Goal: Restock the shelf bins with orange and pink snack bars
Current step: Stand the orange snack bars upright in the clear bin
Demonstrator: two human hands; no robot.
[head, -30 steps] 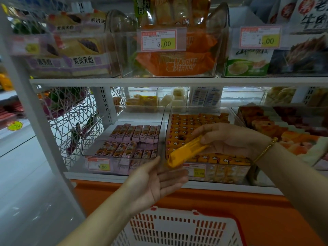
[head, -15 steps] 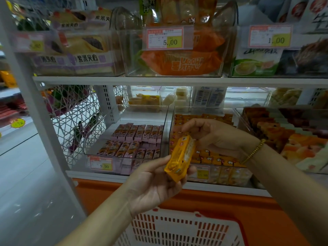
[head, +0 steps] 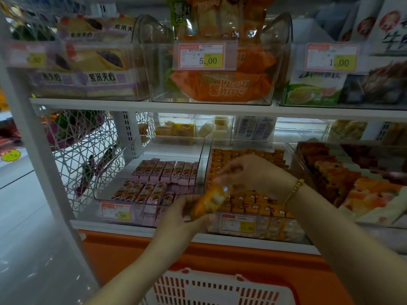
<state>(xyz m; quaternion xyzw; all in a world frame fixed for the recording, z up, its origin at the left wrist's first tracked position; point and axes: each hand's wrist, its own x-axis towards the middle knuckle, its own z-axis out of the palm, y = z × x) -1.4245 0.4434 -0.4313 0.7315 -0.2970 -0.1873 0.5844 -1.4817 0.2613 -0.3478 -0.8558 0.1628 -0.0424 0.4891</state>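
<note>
shelf [head: 154, 105]: white, two tiers of clear bins; work is on the lower tier.
basket [head: 220, 287]: red and white, at bottom edge, below both arms; contents not visible.
orange bin [head: 259, 230]: lower tier, centre, nearly full of orange bars in rows; yellow price tag on its front.
pink bin [head: 110, 188]: just left of the orange bin, two rows of pink bars [head: 163, 172], bare floor at the back.
right hand [head: 253, 172]: reaches over the front of the orange bin, fingers curled down onto the top end of the bar; blurred.
left hand [head: 187, 214]: below, fingers closed around the bar's lower end.
orange snack bar [head: 209, 201]: gripped by both hands, tilted, in front of the orange bin's left front corner; motion blur.
step: judged as one orange bar about to be placed.
next move: probably lift it over the bin's front wall, line it up with a row, release.
</note>
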